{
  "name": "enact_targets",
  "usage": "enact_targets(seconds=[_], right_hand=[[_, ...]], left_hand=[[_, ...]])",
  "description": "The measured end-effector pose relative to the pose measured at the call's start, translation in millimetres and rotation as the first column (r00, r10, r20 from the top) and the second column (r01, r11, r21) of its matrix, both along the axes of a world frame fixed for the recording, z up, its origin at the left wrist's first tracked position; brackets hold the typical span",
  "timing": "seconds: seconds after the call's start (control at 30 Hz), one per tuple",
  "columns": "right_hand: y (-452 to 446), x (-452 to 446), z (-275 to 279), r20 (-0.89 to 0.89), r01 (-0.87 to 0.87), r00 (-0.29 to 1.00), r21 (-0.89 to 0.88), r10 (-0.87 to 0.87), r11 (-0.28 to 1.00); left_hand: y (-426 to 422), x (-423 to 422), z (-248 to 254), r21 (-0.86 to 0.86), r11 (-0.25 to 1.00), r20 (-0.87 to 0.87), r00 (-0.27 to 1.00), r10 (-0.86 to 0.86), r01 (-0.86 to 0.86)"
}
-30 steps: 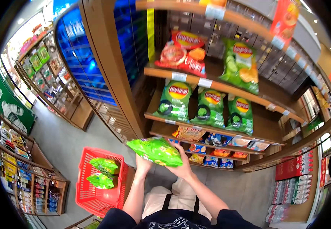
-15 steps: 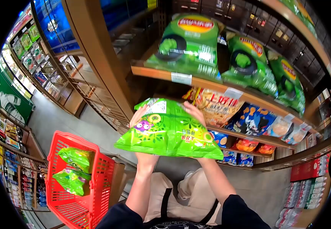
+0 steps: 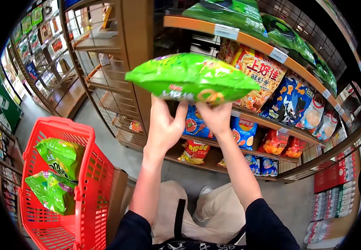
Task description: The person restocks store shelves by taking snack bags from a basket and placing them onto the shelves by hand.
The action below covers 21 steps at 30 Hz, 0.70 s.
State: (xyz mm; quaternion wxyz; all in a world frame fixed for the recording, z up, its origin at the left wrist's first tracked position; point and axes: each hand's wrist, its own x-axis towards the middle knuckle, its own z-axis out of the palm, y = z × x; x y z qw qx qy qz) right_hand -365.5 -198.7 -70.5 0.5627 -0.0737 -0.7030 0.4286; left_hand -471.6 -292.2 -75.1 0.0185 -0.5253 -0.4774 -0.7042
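A green snack bag (image 3: pixel 188 79) is held up level before the shelves, its bottom edge toward me. My left hand (image 3: pixel 166 125) grips it from below near the middle, and my right hand (image 3: pixel 215 118) holds its underside just to the right. Fingertips of both hands are partly hidden by the bag. Behind the bag's right end stands an orange and white snack bag (image 3: pixel 259 77) on a shelf. At the lower left, a red basket (image 3: pixel 86 183) contains an upper green bag (image 3: pixel 59 156) and a lower green bag (image 3: pixel 49 191).
Large green chip bags (image 3: pixel 234 18) lie on the upper shelf (image 3: pixel 205 26). To the right of the orange bag are blue bags (image 3: pixel 288 100). Red bags (image 3: pixel 275 141) sit lower. A wire-sided rack (image 3: pixel 109 83) stands left, and packed bottles (image 3: pixel 334 200) are at the far right.
The held bag has risen toward the shelf and tilted, and my hands have moved from its sides to underneath it. The view has shifted closer to the shelves, and the basket appears larger.
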Motion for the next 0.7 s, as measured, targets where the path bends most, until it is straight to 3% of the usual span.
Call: enact_targets(seconds=[0.1, 0.13, 0.27, 0.4, 0.47, 0.53, 0.6, 0.67, 0.7], right_hand=[[10.5, -12.6, 5.6, -0.123, -0.003, 0.992, -0.009, 0.002, 1.0], [18.4, -18.3, 8.3, -0.093, 0.088, 0.992, 0.054, -0.082, 0.995], [40.9, -41.9, 6.0, -0.032, 0.115, 0.992, -0.089, -0.119, 0.989], [69.7, -64.4, 5.7, 0.154, 0.41, 0.907, -0.101, -0.392, 0.907], [74.3, -71.4, 17.0, 0.21, 0.463, 0.878, -0.149, -0.43, 0.874], [79.1, -83.7, 28.1, 0.091, 0.512, 0.859, -0.125, -0.504, 0.85], [88.0, -91.4, 42.6, 0.236, 0.608, 0.79, -0.184, -0.565, 0.772], [97.0, -92.2, 50.1, 0.26, 0.605, 0.795, -0.26, -0.549, 0.753], [101.3, -93.0, 55.2, 0.387, 0.661, 0.744, -0.303, -0.545, 0.686]], left_hand=[[1.9, -5.7, 11.1, -0.009, 0.996, 0.044, 0.995, -0.092, 0.093], [5.6, -9.5, 10.9, -0.065, 0.996, 0.0, 0.998, -0.066, 0.065], [30.5, -31.3, 11.9, -0.041, 0.999, -0.119, 0.993, 0.011, -0.016], [68.3, -44.8, 6.8, -0.138, 0.988, -0.03, 0.998, 0.061, -0.064], [87.4, -51.8, 9.8, -0.19, 0.98, 0.053, 0.996, 0.077, -0.066], [101.9, -56.4, 20.2, -0.328, 0.938, 0.096, 0.984, 0.153, -0.114], [111.9, -59.8, 31.1, -0.433, 0.893, 0.068, 0.983, 0.17, -0.124], [119.1, -60.8, 36.7, -0.47, 0.875, 0.039, 0.988, 0.15, -0.115], [125.6, -62.0, 36.5, -0.507, 0.857, 0.053, 0.989, 0.135, -0.09]])
